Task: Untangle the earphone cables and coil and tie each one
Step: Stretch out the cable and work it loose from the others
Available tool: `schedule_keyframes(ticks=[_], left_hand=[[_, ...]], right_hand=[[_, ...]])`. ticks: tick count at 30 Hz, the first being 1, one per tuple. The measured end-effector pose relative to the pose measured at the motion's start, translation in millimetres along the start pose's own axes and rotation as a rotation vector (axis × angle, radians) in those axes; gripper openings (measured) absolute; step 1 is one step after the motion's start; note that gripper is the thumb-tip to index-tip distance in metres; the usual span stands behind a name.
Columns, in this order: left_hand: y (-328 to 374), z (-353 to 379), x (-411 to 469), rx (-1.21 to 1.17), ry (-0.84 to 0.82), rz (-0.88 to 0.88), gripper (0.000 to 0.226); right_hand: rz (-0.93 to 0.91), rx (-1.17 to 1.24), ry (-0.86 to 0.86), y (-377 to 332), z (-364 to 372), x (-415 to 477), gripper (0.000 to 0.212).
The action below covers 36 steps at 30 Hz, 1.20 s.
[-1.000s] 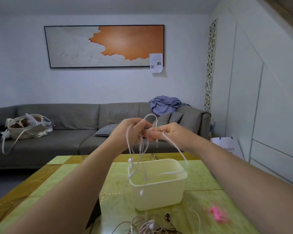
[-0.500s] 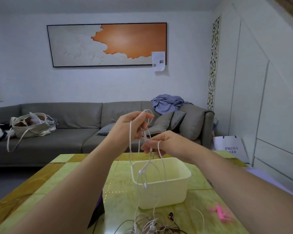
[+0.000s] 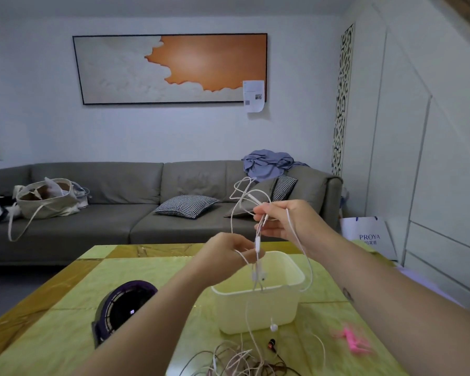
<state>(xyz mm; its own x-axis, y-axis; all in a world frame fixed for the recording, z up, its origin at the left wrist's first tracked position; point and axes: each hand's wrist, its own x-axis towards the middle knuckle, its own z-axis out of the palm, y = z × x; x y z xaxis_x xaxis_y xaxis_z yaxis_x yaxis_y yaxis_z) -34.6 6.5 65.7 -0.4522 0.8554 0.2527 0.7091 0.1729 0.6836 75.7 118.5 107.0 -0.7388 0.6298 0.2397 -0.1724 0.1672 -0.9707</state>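
Note:
A white earphone cable hangs in the air between both hands, above the table. My right hand pinches its upper part, where loose loops stick up to the left of the fingers. Lower and to the left, my left hand pinches another strand of the same cable. Its earbuds dangle over the cream plastic bin. Strands run down to a tangle of white, pink and dark earphone cables on the table's near edge.
The yellow-green table also holds a dark purple round fan at the left and pink ties at the right. Behind it stands a grey sofa with cushions and a tote bag. A white paper bag leans by the right wall.
My right hand rose and moved right with the cable while my left hand dropped below it. The hands, together before, are now apart, stretching the cable. The view shifted, showing the fan.

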Motion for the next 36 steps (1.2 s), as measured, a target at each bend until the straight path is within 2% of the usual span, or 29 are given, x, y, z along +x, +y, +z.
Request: schedule_keyframes(ticks=[5, 10, 12, 14, 18, 22, 27, 29, 32, 36], left_hand=[[7.0, 8.3, 2.4, -0.091, 0.085, 0.043, 0.019], [6.3, 9.2, 2.5, -0.221, 0.163, 0.079, 0.018], [6.9, 8.8, 2.8, -0.244, 0.196, 0.151, 0.012], [5.5, 7.8, 2.6, -0.211, 0.209, 0.204, 0.018], [-1.6, 2.6, -0.4, -0.089, 0.141, 0.191, 0.022], [-11.7, -0.5, -6.0, 0.167, -0.059, 0.094, 0.022], [-29.7, 2.4, -8.2, 0.546, -0.304, -0.037, 0.022], [-37.7, 7.0, -10.4, 0.655, -0.365, -0.077, 0.024], [-44.5, 12.1, -10.7, 0.773, -0.359, -0.090, 0.025], [-44.4, 11.7, -8.6, 0.983, -0.371, -0.065, 0.024]], right_hand=[[-0.025, -0.023, 0.006, 3.8, -4.4, -2.7, 0.018], [-0.051, -0.379, 0.092, 6.4, -12.0, -5.8, 0.027], [-0.034, -0.377, 0.099, 9.9, -13.0, -5.5, 0.027], [-0.017, -0.342, 0.116, 13.3, -12.5, -4.7, 0.026], [0.007, -0.210, 0.270, 19.8, -19.2, 3.8, 0.023], [0.008, -0.151, 0.440, 26.0, -30.3, 11.9, 0.025], [-0.077, 0.072, 0.550, 27.1, -32.1, 16.5, 0.025], [-0.110, 0.034, 0.570, 26.2, -33.6, 15.7, 0.023], [-0.105, -0.139, 0.512, 26.9, -34.9, 13.2, 0.025], [-0.151, -0.146, 0.528, 28.8, -38.5, 16.5, 0.026]])
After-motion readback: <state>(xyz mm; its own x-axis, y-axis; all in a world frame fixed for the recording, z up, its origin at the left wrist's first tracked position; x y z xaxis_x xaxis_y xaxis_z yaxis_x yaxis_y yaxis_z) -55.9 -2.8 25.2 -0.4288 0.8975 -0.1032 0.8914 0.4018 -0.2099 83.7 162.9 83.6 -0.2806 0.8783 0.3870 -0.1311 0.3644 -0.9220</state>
